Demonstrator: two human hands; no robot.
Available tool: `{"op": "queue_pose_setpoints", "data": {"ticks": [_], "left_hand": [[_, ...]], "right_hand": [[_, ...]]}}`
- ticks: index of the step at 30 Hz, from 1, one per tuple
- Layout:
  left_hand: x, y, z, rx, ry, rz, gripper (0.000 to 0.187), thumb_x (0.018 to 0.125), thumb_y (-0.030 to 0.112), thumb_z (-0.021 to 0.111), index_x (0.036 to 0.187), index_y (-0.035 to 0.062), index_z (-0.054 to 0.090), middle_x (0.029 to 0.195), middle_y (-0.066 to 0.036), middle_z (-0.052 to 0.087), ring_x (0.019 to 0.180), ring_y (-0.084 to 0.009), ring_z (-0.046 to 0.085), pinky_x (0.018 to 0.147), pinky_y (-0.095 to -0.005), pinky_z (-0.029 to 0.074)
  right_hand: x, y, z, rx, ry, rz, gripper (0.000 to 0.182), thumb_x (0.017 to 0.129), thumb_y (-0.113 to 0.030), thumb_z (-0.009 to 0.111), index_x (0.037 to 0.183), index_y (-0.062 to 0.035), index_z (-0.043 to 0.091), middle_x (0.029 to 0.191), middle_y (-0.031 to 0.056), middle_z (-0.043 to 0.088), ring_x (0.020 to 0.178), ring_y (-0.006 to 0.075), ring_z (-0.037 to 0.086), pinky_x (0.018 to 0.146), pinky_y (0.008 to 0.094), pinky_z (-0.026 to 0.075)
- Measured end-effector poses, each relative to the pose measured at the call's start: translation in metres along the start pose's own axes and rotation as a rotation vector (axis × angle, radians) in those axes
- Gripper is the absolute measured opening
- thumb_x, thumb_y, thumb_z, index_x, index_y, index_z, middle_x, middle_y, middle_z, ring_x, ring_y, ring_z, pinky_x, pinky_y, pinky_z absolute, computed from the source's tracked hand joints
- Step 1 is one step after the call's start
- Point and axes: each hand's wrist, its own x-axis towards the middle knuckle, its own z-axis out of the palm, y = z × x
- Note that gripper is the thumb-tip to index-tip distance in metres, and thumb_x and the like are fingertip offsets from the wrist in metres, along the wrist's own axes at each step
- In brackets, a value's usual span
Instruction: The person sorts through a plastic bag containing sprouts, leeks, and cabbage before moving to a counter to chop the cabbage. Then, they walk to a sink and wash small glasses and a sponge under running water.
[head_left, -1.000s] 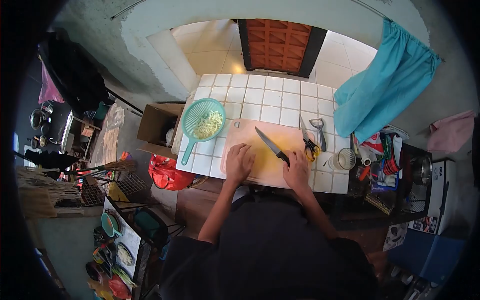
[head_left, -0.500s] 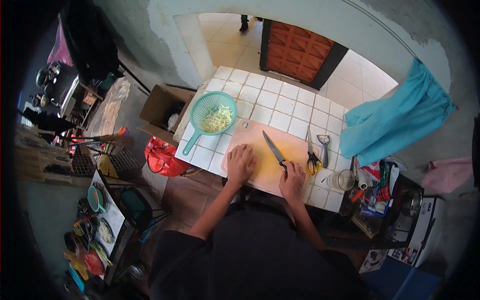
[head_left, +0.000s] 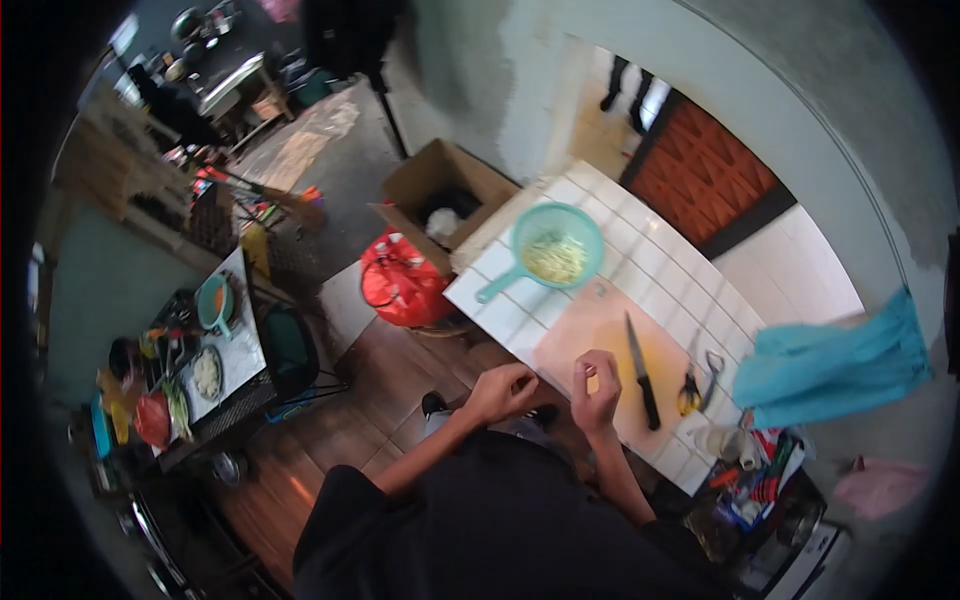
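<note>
My left hand (head_left: 500, 392) hovers just off the table's front edge, its fingers curled in and nothing seen in them. Over the near part of the pink cutting board (head_left: 575, 335), my right hand (head_left: 596, 388) is also curled, with a gap showing between thumb and fingers and no object in it. A knife (head_left: 640, 365) with a black handle lies on the board to the right of that hand, untouched. Beyond the board, a turquoise colander (head_left: 513, 245) holds pale shreds (head_left: 555, 258). Black-and-yellow scissors (head_left: 689, 393) and a peeler (head_left: 713, 375) lie at the right.
The white tiled table (head_left: 665, 245) stands by a wall opening, where a person's legs show. Left of it are a cardboard box (head_left: 480, 172) and a red bag (head_left: 403, 285). A side table (head_left: 235, 345) holds another colander (head_left: 214, 302) and a plate (head_left: 207, 374). A blue curtain (head_left: 840, 370) hangs right.
My right hand has left the knife and my left hand has lifted off the board. Both are now curled near my body. The view has turned to the left.
</note>
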Motion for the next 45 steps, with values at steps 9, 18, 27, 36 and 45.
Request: {"op": "queue_pose_setpoints", "data": {"ticks": [9,18,27,36,45], "left_hand": [[-0.155,-0.241,-0.102,-0.232,-0.085,-0.573,0.057,0.085,0.048,0.063,0.118,0.0019,0.056,0.11,-0.017,0.064,0.101,-0.0325,0.062,0.086,-0.0419,0.049],[-0.235,-0.342,-0.214,-0.751,0.235,-0.931,0.063,0.086,0.05,0.064,0.124,0.0014,0.053,0.111,-0.011,0.061,0.098,-0.0192,0.058,0.082,-0.0319,0.048],[-0.13,-0.356,-0.365,-0.747,0.398,-0.509,0.042,0.093,0.032,0.06,0.123,0.0026,0.054,0.105,-0.01,0.064,0.096,-0.017,0.059,0.084,-0.0304,0.047],[0.02,-0.447,-0.588,-0.839,0.553,-0.517,0.026,0.096,0.025,0.055,0.102,0.0007,0.062,0.095,-0.008,0.065,0.089,-0.0171,0.064,0.08,-0.0296,0.049],[0.204,-0.43,-0.801,-0.428,0.888,-0.277,0.04,0.091,0.022,0.06,0.126,0.0048,0.053,0.119,-0.016,0.059,0.09,-0.0244,0.064,0.075,-0.0343,0.051]], "right_hand": [[-0.033,-0.098,0.237,0.477,-0.775,0.129,0.007,0.089,-0.008,0.059,0.089,-0.0009,0.06,0.085,0.0052,0.058,0.071,0.0105,0.056,0.062,0.0236,0.045],[-0.098,-0.08,0.449,0.173,-1.297,0.041,0.029,0.083,-0.02,0.067,0.105,-0.0016,0.062,0.095,0.0142,0.065,0.086,0.0229,0.066,0.078,0.0328,0.052],[-0.032,-0.061,0.617,0.128,-1.411,0.408,0.027,0.088,-0.02,0.062,0.106,-0.0016,0.059,0.082,0.0064,0.061,0.075,0.013,0.058,0.061,0.0286,0.051],[0.163,-0.121,0.812,0.342,-1.453,0.521,0.025,0.091,-0.023,0.062,0.108,-0.0041,0.061,0.09,0.0075,0.065,0.079,0.0132,0.061,0.067,0.028,0.051],[0.36,-0.26,0.938,0.93,-1.217,0.948,0.055,0.097,-0.05,0.043,0.132,-0.0078,0.042,0.124,0.0119,0.055,0.101,0.0216,0.06,0.079,0.0356,0.053]]}}
